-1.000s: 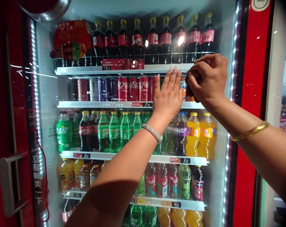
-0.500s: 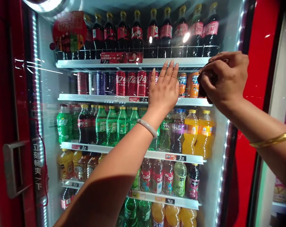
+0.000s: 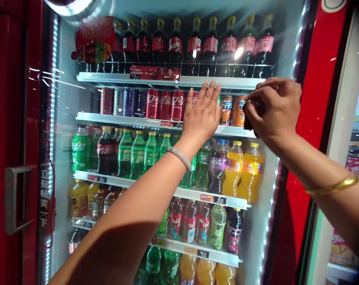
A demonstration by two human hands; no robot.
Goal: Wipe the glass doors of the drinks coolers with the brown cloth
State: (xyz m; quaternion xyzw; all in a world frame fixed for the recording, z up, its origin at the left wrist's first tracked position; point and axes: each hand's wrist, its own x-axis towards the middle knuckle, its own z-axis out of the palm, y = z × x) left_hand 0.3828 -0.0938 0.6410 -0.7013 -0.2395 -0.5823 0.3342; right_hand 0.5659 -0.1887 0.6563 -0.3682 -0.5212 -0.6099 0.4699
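My left hand (image 3: 201, 113) lies flat against the glass door (image 3: 278, 158), its fingers stretched out and the palm hidden from me. A grey bangle sits on that wrist. To its right my right hand (image 3: 276, 105) is closed around a bunched dark cloth (image 3: 252, 113), held at the glass near the door's right side. Most of the cloth is hidden by my fingers. Behind the glass, close to my hands, stand red cola cans (image 3: 178, 105) and orange soda cans (image 3: 226, 110) on a shelf.
Cola bottles (image 3: 195, 43) line the top shelf. Lower shelves hold green soda bottles (image 3: 151, 152), orange drink bottles (image 3: 233, 168) and juice bottles. A metal handle (image 3: 12, 202) is on the red frame at left. A red panel (image 3: 322, 79) borders the right side; another cooler stands beyond it.
My right hand with the cloth has moved a little left and down. My left hand stays flat on the glass. The view has shifted slightly.
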